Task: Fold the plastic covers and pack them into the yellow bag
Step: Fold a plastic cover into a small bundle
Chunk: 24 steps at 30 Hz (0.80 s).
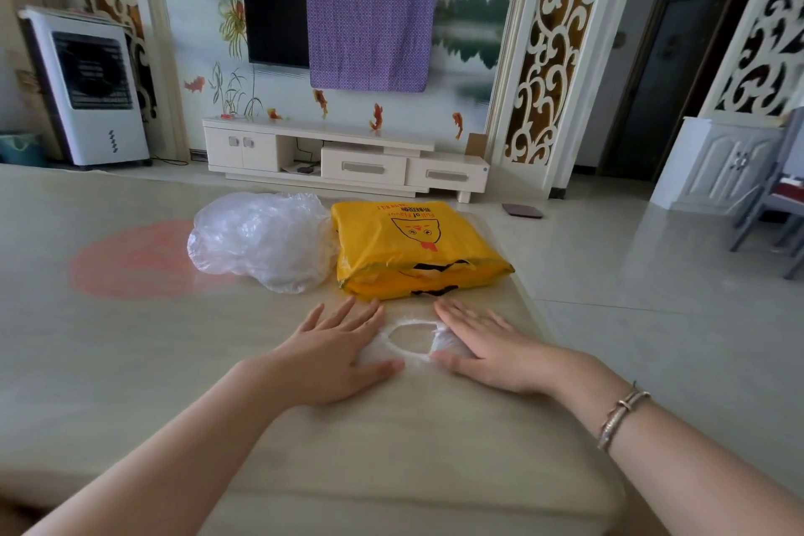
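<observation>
Both hands are flat on the table (130, 339), fingers straight and spread, pressing down one clear plastic cover (411, 339) between them: left hand (335, 350) on its left side, right hand (483, 346) on its right (the elastic rim shows as a white ring in the gap). Just beyond sits the yellow bag (413, 248), with a crumpled pile of covers (261, 239) touching its left side.
</observation>
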### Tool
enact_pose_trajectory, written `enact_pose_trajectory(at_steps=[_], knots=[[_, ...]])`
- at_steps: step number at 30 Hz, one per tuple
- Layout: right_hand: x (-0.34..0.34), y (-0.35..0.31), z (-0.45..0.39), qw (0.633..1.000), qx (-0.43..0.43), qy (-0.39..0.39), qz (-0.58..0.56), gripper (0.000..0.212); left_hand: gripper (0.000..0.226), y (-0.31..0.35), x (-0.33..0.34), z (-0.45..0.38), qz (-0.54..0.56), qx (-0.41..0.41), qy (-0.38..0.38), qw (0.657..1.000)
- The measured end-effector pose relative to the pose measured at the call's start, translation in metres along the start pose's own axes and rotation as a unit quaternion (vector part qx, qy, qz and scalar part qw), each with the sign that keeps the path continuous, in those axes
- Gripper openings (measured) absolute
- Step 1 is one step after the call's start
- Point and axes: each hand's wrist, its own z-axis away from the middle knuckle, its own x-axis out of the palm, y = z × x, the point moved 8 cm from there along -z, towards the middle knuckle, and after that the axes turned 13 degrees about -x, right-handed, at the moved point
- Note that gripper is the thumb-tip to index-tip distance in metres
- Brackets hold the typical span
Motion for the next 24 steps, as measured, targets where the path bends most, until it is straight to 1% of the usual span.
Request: enact_pose_trajectory(at_steps=[3,5,6,8,10,13,17,20,21,24], knots=[[0.0,0.002,0.007,1.0,0.001,0.013,-0.012,0.09,0.098,0.0,0.002,0.0,0.0,0.009,0.016,1.0],[-0.007,0.001,0.011,0.997,-0.009,0.06,-0.047,0.092,0.096,0.001,0.0,0.001,0.026,0.024,0.05,0.998],[-0.012,0.0,0.014,0.994,-0.018,0.091,-0.063,0.09,0.095,0.002,-0.005,0.003,0.058,0.037,0.08,0.994],[-0.023,-0.004,0.019,0.985,-0.035,0.147,-0.078,0.083,0.089,0.003,-0.02,0.01,0.133,0.067,0.143,0.978],[-0.032,-0.01,0.024,0.978,-0.06,0.186,-0.068,0.068,0.075,0.004,-0.029,0.019,0.178,0.096,0.182,0.962],[-0.038,-0.017,0.026,0.972,-0.092,0.209,-0.058,0.043,0.061,0.007,-0.029,0.023,0.195,0.102,0.181,0.959],[-0.034,-0.019,0.02,0.975,-0.091,0.198,-0.038,0.025,0.059,0.007,-0.023,0.02,0.201,0.078,0.149,0.965],[-0.035,-0.021,0.016,0.969,-0.072,0.234,-0.022,0.009,0.056,0.007,-0.024,0.019,0.202,0.073,0.149,0.965],[-0.036,-0.02,0.017,0.966,-0.063,0.251,-0.024,0.006,0.053,0.006,-0.024,0.019,0.202,0.07,0.151,0.965],[-0.037,-0.018,0.018,0.956,-0.043,0.285,-0.059,0.007,0.041,0.004,-0.026,0.018,0.206,0.062,0.16,0.963]])
